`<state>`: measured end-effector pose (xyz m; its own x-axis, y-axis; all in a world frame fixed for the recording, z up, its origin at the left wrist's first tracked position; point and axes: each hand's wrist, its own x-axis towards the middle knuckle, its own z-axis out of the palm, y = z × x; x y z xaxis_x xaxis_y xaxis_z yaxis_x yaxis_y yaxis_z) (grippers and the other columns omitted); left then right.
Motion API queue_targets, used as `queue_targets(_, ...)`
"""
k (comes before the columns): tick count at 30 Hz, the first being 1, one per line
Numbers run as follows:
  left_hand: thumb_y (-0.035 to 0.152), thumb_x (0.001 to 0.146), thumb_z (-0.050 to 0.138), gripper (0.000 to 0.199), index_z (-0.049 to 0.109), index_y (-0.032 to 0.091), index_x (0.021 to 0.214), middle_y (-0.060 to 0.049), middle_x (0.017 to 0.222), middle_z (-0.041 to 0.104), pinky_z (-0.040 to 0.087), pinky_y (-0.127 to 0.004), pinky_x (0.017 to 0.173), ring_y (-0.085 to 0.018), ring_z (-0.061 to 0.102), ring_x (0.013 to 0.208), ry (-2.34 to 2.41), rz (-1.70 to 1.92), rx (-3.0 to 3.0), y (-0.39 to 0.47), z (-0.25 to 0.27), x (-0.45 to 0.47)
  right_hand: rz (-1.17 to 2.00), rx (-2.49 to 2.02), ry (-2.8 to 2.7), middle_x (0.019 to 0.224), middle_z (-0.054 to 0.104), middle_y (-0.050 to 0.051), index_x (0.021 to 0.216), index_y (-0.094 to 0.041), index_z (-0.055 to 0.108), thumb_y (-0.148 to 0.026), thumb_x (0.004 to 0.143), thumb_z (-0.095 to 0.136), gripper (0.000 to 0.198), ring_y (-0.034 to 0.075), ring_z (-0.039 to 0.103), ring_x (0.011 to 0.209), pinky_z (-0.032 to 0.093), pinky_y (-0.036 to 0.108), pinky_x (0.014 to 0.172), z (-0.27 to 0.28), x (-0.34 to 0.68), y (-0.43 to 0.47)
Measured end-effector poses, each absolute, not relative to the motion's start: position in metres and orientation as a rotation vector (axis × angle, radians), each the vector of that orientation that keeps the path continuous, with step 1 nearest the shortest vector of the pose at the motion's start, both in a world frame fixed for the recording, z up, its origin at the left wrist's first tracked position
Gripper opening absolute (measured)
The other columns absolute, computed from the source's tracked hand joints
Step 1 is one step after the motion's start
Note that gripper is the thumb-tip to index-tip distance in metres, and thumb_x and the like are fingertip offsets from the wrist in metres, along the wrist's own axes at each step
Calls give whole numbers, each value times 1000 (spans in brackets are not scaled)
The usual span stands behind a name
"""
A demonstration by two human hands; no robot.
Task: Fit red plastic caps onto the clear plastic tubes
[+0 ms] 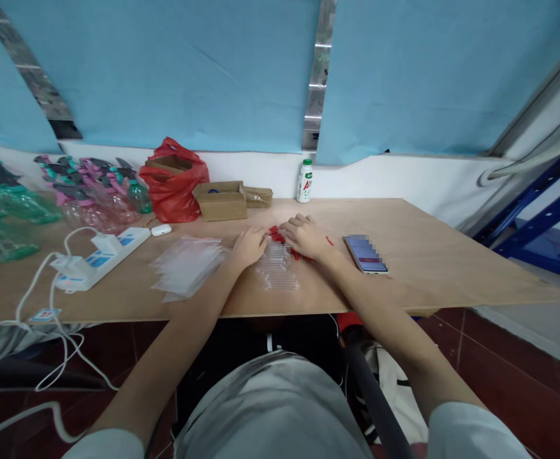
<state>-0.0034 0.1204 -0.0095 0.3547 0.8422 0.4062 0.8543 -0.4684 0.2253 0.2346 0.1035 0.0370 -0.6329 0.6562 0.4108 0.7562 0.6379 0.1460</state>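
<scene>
Several small red pieces lie bunched between my two hands on the wooden table. Fingers stretched toward their left side, my left hand rests low with its fingertips at the pieces. From the right, my right hand reaches over them, fingers bent and a little apart, hiding part of the bunch. A row of thin clear sticks or tubes runs from the red pieces toward me. More red bits show under my right wrist. Left of my left forearm lies a fanned stack of clear plastic bags.
A phone and a curved red scrap lie on the right. Behind stand a white bottle, an open cardboard box and a red plastic bag. A power strip with cables and several spray bottles occupy the left.
</scene>
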Motion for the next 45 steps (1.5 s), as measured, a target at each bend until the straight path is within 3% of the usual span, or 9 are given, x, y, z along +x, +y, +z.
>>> queue_targets(11, 22, 101, 57, 17, 73, 23, 108, -9, 113, 74, 53, -43, 102, -27, 69, 109, -1530, -897, -2687, 121, -10, -6, -483, -1227, -2597, 123, 78, 18, 123, -18, 73, -24, 109, 51, 27, 35, 56, 121, 35, 45, 93, 10, 212, 114)
queue_targets(16, 23, 100, 61, 18, 72, 22, 114, -9, 117, 77, 54, -44, 104, -27, 70, 111, -1519, -963, -2680, 120, -9, -6, -495, -1199, -2527, 119, 78, 19, 118, -19, 72, -27, 109, 52, 24, 36, 55, 118, 34, 46, 94, 19, 213, 110)
queue_targets(22, 35, 111, 44, 33, 74, 21, 116, -11, 122, 77, 52, -44, 107, -28, 69, 117, -1493, -961, -2630, 114, 0, -3, -482, -1225, -2399, 117, 77, 16, 121, -18, 68, -25, 110, 48, 24, 35, 55, 112, 31, 45, 94, 31, 218, 106)
queue_targets(32, 47, 116, 30, 46, 71, 25, 122, -11, 101, 78, 53, -39, 84, -29, 74, 94, -1525, -827, -2632, 99, 6, 4, -359, -1178, -2388, 118, 72, 14, 126, -21, 71, -42, 111, 50, 33, 31, 59, 110, 39, 39, 89, 34, 219, 97)
queue_targets(37, 46, 116, 29, 48, 69, 27, 133, -10, 103, 79, 52, -36, 84, -28, 74, 93, -1492, -775, -2640, 100, 6, 3, -273, -1136, -2381, 116, 72, 13, 119, -20, 71, -38, 109, 54, 27, 29, 62, 109, 40, 35, 82, 34, 217, 98)
queue_targets(45, 43, 115, 31, 47, 69, 27, 136, -11, 108, 81, 52, -39, 85, -31, 76, 94, -1451, -674, -2656, 97, 12, 6, -173, -1109, -2357, 96, 74, 9, 100, -20, 68, -28, 100, 55, 16, 24, 63, 85, 35, 32, 73, 31, 214, 99)
